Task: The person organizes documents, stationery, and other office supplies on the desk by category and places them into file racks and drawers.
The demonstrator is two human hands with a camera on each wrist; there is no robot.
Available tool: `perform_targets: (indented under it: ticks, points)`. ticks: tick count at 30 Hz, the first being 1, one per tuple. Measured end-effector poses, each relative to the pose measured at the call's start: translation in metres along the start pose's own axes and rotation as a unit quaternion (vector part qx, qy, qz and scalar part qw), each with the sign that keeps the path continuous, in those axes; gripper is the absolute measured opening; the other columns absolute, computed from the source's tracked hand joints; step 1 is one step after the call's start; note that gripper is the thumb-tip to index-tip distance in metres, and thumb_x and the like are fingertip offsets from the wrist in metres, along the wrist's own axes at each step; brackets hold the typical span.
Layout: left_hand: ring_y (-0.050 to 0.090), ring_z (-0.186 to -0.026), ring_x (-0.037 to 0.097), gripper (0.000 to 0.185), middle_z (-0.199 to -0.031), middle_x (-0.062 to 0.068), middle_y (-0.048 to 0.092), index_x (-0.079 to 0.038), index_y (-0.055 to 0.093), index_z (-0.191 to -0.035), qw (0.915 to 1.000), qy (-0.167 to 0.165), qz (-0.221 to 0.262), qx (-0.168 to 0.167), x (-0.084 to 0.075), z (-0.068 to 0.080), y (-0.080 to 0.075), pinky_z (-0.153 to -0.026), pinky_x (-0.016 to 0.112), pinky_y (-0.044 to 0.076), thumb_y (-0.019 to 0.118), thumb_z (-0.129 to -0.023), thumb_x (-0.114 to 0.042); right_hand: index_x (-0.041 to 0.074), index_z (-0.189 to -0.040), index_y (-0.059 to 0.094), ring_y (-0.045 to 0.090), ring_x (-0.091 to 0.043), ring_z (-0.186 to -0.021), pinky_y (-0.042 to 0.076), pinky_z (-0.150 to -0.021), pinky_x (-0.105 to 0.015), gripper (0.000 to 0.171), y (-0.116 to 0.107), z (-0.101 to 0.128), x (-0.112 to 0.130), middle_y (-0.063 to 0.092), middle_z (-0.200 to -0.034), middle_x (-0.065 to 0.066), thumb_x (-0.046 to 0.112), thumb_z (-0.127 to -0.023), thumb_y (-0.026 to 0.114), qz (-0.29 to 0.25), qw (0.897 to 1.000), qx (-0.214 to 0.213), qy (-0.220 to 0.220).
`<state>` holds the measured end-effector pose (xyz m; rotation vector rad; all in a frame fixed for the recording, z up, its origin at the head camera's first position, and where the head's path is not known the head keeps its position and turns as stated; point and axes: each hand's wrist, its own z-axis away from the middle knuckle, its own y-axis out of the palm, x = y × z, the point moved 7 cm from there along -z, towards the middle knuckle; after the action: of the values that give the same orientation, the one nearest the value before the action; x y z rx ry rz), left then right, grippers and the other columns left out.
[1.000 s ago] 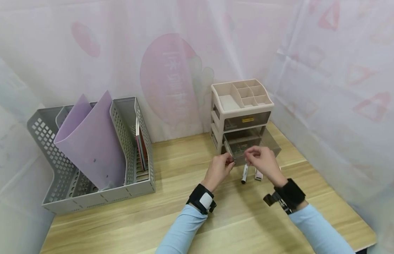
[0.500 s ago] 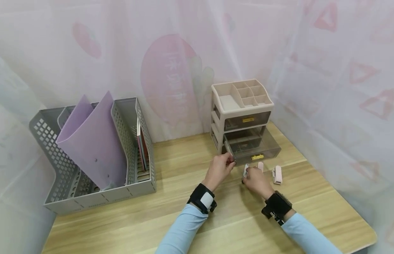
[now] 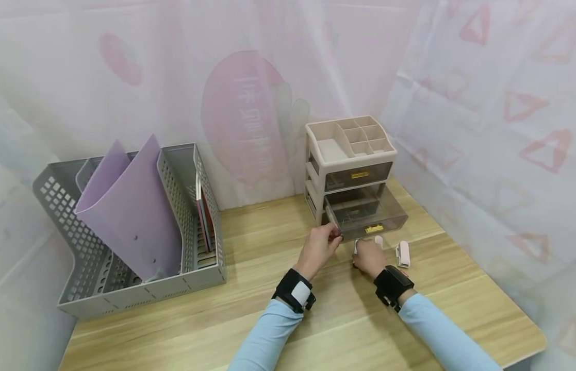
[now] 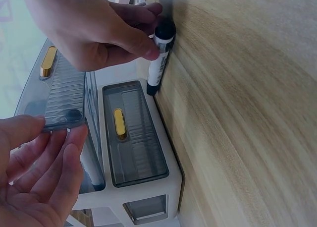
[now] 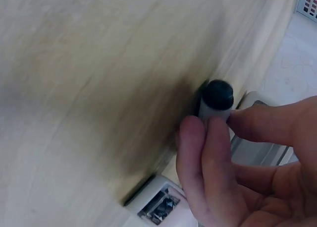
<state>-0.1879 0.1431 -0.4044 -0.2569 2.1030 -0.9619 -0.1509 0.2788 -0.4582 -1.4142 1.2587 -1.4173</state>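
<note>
My left hand (image 3: 319, 245) pinches the front left corner of a smoky clear drawer (image 4: 62, 95), thumb above and fingers below. That drawer is pulled out from the middle of a cream desktop drawer unit (image 3: 350, 154). Just in front of it, my right hand (image 3: 368, 257) pinches a white marker (image 4: 159, 58) with black ends between thumb and fingers. The marker lies along the tabletop in the left wrist view; its black end (image 5: 217, 95) sticks out past the fingertips in the right wrist view. Beside this hand are two small pale pink staplers, one (image 3: 402, 254) to its right, the other (image 3: 378, 240) partly hidden behind it.
A grey perforated file rack (image 3: 190, 278) stands at the left, with a purple folder (image 3: 134, 221) and thin books (image 3: 205, 219) in it. The unit's top tray (image 3: 331, 149) has several compartments. Printed cloth (image 3: 250, 118) hangs behind the wooden table (image 3: 269, 309).
My right hand has come down from above the open drawer to the tabletop in front and taken hold of the marker. The left hand stays on the drawer's corner.
</note>
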Motion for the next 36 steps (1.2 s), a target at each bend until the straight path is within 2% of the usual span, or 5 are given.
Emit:
perform_targets:
  ticks: [8,18,29,32,36]
  points:
    - [0.07,-0.077,0.013,0.008,-0.087,0.002,0.074,-0.01,0.068,-0.091,0.9998,0.004,-0.017,-0.01,0.0,-0.002,-0.004,-0.065,0.018,0.052,0.072,-0.092,-0.017,0.001,-0.07,0.06,0.065,-0.037,-0.065,0.052,-0.061,-0.049,0.012,-0.001,-0.003,0.003,0.066,-0.068,-0.018,0.006,-0.074,0.069,0.013,1.0,-0.007,-0.001]
    - [0.069,-0.075,0.011,0.009,-0.087,0.002,0.074,-0.01,0.068,-0.091,0.9996,0.003,-0.027,-0.001,-0.001,0.002,0.001,-0.062,0.016,0.05,0.072,-0.093,-0.017,0.011,-0.067,0.054,0.047,-0.016,-0.053,0.032,-0.046,-0.028,0.023,-0.011,0.022,-0.006,0.052,-0.061,-0.002,0.015,-0.077,0.074,-0.024,0.995,0.091,0.044]
    - [0.068,-0.075,0.008,0.008,-0.088,0.001,0.074,-0.011,0.068,-0.092,0.9993,-0.001,-0.036,0.007,-0.001,0.002,0.0,-0.062,0.014,0.049,0.071,-0.093,-0.018,0.013,-0.063,0.065,0.047,-0.008,-0.056,0.037,-0.053,-0.023,0.018,-0.037,0.058,0.002,0.055,-0.06,0.006,0.001,-0.069,0.077,-0.065,0.988,0.117,-0.08]
    - [0.068,-0.076,0.009,0.009,-0.088,0.001,0.074,-0.01,0.068,-0.092,0.9994,0.0,-0.033,0.008,-0.002,0.002,0.0,-0.063,0.015,0.05,0.071,-0.093,-0.018,0.01,-0.071,0.07,0.048,-0.003,-0.058,0.04,-0.055,-0.021,0.011,-0.045,0.068,0.001,0.06,-0.064,0.006,0.001,-0.071,0.076,-0.117,0.976,0.132,-0.125]
    - [0.068,-0.076,0.008,0.008,-0.089,0.001,0.074,-0.01,0.068,-0.093,0.9993,0.003,-0.035,0.012,-0.002,0.002,0.001,-0.063,0.014,0.05,0.071,-0.093,-0.018,0.004,-0.087,0.071,0.055,0.001,-0.064,0.046,-0.059,-0.021,0.009,-0.057,0.079,-0.004,0.067,-0.073,0.003,0.004,-0.08,0.076,-0.2,0.955,0.169,-0.136]
